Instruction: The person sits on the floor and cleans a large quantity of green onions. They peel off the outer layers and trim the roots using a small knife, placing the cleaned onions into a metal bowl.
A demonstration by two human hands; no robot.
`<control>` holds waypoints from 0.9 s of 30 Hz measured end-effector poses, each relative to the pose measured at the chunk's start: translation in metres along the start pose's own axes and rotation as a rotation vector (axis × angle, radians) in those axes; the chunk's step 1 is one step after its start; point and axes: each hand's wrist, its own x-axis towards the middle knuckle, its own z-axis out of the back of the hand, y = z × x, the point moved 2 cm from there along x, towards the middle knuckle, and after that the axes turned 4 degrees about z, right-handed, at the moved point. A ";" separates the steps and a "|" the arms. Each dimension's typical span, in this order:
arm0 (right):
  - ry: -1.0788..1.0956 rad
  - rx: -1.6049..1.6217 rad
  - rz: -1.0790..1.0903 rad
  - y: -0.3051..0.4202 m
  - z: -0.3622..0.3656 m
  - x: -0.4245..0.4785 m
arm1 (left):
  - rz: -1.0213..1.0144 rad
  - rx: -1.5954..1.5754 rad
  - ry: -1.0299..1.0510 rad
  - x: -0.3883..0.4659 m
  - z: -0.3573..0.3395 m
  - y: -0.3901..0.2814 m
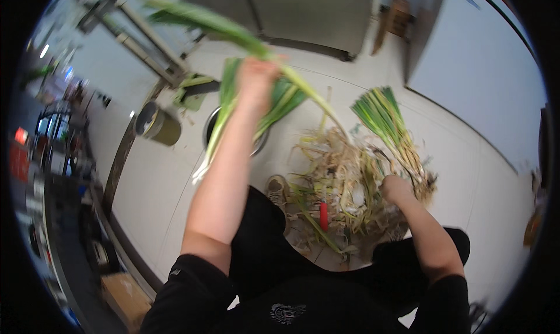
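My left hand [258,78] is raised in front, closed around a long green onion [313,91]. Its green leaves point to the upper left and its pale end reaches down over the peelings. Below that hand, more green onions [227,95] lie across a round metal bowl [209,130], white ends toward me. My right hand [396,189] is curled at the right edge of a heap of onion skins and roots [337,172]; blur hides whether it holds anything. Just beyond it rests a bunch of untrimmed green onions [396,128] with soil-coloured roots.
A red-handled tool [323,216] lies on the peelings near my shoe [276,192]. A small bin [158,124] and a green dustpan [190,95] stand left. Metal cabinets [310,15] are ahead, a white appliance [477,71] at right, a cardboard box [127,299] at lower left.
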 end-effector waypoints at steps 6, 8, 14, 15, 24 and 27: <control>-0.518 0.688 0.306 0.017 0.092 -0.010 | 0.132 0.045 0.242 -0.055 -0.106 0.047; -0.561 1.076 0.495 0.024 0.107 -0.031 | 0.043 0.020 0.302 -0.067 -0.136 0.066; -0.312 1.167 0.607 0.045 0.102 -0.035 | 0.083 0.248 0.448 -0.093 -0.154 0.065; -0.289 1.172 0.592 0.044 0.100 -0.036 | 0.035 0.267 0.433 -0.094 -0.156 0.063; -0.529 1.036 0.402 0.041 0.119 -0.046 | 0.094 -0.010 0.547 -0.092 -0.150 0.060; -0.467 1.265 0.392 0.029 0.117 -0.041 | 0.204 0.060 0.651 -0.097 -0.150 0.061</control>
